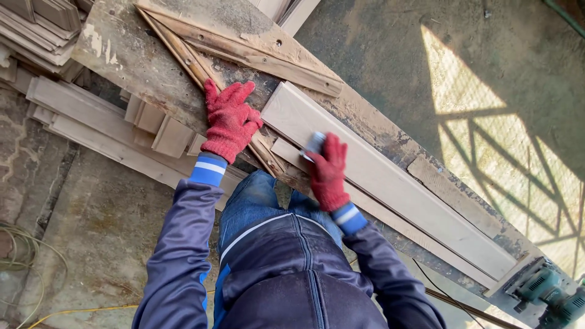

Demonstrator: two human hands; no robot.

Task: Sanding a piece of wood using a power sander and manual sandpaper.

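On the old, dusty wooden workbench (152, 73), a long, pale, flat wooden board (390, 176) lies slanting from the middle down to the right. The right hand (328, 172), in a red knit glove, is closed around a small grey sanding block (314, 145) and presses it on the near end of the board. The left hand (230, 120), also in a red glove, rests flat with fingers spread on the bench, just left of the board. A green power tool (548, 295) sits at the far right end. Pale wooden planks (91, 122) are stacked on the left.

Red-gloved hands: left (230, 120) flat on workbench (140, 55), right (328, 172) gripping sanding block (314, 145) on pale plank (390, 176).
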